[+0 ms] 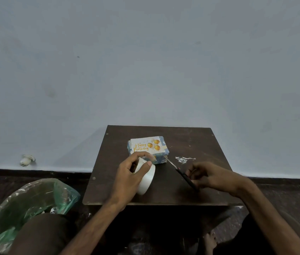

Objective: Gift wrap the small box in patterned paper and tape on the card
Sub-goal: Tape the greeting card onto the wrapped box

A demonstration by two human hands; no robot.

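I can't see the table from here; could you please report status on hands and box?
Left hand grips tape roll; right hand holds scissors, tips by wrapped box. Card on top of box. Scraps beside it, clear of both hands.

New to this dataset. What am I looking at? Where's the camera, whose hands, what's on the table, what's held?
There is no robot here. One camera is worn on a person's head and looks forward and down at their own bare hands. On the dark table sits a small box wrapped in blue patterned paper, with a Happy Birthday card lying on top. The left hand grips a white tape roll just in front of the box. The right hand holds scissors, blades pointing at the box's near corner. Small scraps lie right of the box. A green plastic bag sits on the floor, left.
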